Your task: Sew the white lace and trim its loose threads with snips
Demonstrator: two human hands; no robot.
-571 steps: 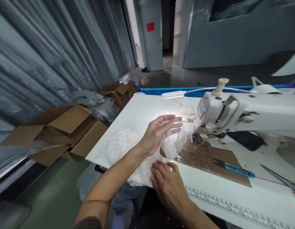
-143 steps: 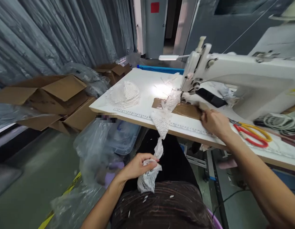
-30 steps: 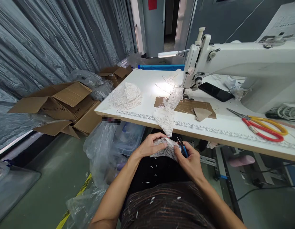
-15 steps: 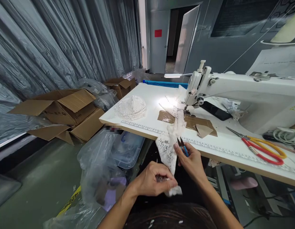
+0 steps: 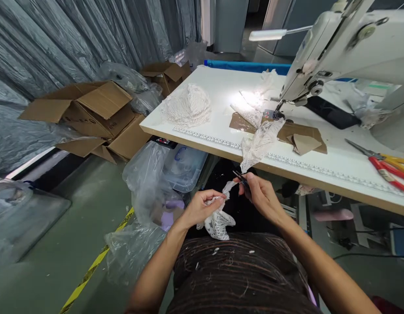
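Bunched white lace [image 5: 218,222] hangs from my left hand [image 5: 203,207], whose fingers are closed on it above my lap. A narrow end of that lace stretches up toward the small thread snips [image 5: 241,178] in my right hand [image 5: 260,192]. My right fingers wrap round the snips, their dark blades pointing up and left beside the lace end. Just above them, another lace strip [image 5: 259,146] droops over the table edge and runs back to the presser foot [image 5: 277,112] of the sewing machine [image 5: 348,52]. Whether the two lace pieces are joined is not clear.
A pile of white lace [image 5: 188,107] lies on the white table [image 5: 218,80] at the left. Brown card [image 5: 301,141] sits by the needle; red-and-yellow-handled scissors [image 5: 385,163] lie at right. Cardboard boxes [image 5: 100,109], plastic bags [image 5: 143,179] and a clear bin [image 5: 185,168] stand left and below.
My view has tilted down. The left hand has drawn the lace into a bunch over my lap. My right hand with the snips has moved to the lace's narrow end, below the table edge.
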